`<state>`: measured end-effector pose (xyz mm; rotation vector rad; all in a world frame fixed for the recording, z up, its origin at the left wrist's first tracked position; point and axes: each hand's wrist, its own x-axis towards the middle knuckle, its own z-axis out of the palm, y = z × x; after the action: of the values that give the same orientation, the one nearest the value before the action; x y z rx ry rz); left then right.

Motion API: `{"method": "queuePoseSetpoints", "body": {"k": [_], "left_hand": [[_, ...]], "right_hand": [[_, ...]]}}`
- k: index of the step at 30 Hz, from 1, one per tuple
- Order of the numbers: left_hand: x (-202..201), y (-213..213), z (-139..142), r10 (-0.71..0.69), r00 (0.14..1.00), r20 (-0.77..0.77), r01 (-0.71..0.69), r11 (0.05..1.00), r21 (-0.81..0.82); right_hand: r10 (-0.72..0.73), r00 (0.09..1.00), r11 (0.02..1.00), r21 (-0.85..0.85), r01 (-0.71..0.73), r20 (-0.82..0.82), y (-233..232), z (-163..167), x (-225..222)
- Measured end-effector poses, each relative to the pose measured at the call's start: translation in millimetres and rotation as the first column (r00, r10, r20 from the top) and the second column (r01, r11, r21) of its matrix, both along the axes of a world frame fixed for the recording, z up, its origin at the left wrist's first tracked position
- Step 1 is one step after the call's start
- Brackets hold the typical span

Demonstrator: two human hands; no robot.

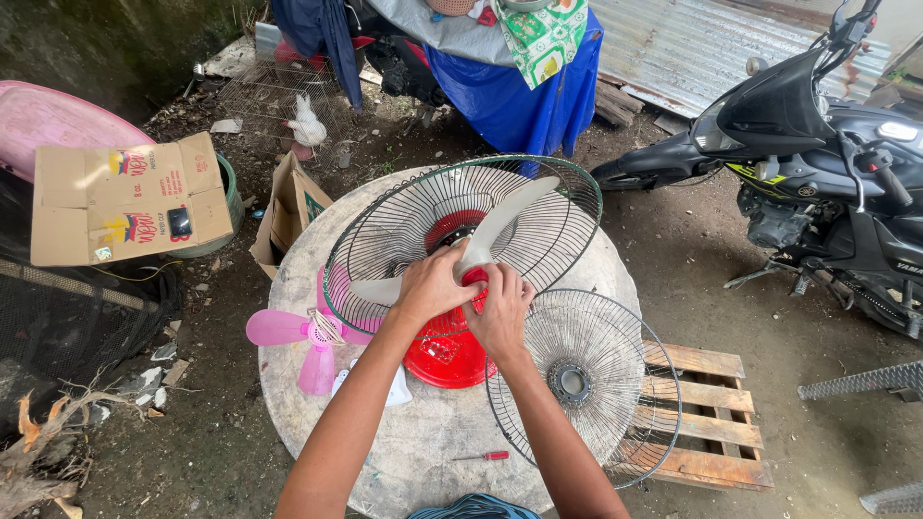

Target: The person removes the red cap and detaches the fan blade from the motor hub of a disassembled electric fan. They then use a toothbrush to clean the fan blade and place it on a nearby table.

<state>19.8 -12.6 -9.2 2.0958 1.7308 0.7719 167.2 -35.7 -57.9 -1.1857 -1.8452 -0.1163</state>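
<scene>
Item: white fan blade [481, 240], hub under your left hand [433, 285] and right hand [500, 312], fingers pressed together on it. Rear grille [567, 207] surrounds it. Loose front grille [596, 384] and pink blade [288, 332] flank you.

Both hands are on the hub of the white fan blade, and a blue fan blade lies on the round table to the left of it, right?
Not quite. The head view shows both the left hand and right hand at the hub of the white fan blade, but the spare blade lying to the left on the round table is pink, not blue.

Glossy red plastic motor housing [444, 351]; thin wire-metal guard [577, 384]; rough wooden pallet [707, 423].
</scene>
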Motion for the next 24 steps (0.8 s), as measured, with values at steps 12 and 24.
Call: {"method": "queuePoseSetpoints", "body": {"k": [12, 24], "left_hand": [[0.2, -0.3, 0.2, 0.011, 1.0, -0.019, -0.011, 1.0, 0.005], [-0.8, 2.5, -3.4, -0.002, 1.0, -0.005, 0.002, 1.0, 0.012]], "right_hand": [[0.015, 0.999, 1.0, -0.009, -0.016, -0.052, 2.4, -0.3, 1.1], [-0.029, 0.997, 0.997, -0.067, 0.025, -0.066, 0.9, 0.9, -1.2]]}}
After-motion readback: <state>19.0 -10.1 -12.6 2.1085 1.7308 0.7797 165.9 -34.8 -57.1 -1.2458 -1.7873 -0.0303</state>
